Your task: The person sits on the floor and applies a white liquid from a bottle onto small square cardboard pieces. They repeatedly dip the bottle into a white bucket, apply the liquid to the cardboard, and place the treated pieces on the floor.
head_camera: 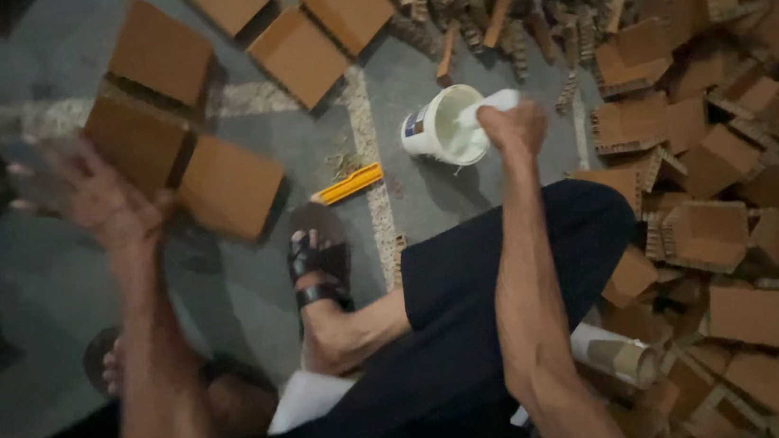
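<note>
1. Glue pail [442, 126], white, stands tilted on the grey floor [53, 280] just beyond my knee, within easy reach.
2. My right hand [512, 127] is closed round a white applicator [491, 104] dipped at the pail's rim.
3. My left hand [97, 195], blurred, fingers spread and empty, hovers beside cardboard boxes [229, 187].
4. Unassembled cardboard pieces [722, 215] are heaped at right.
</note>
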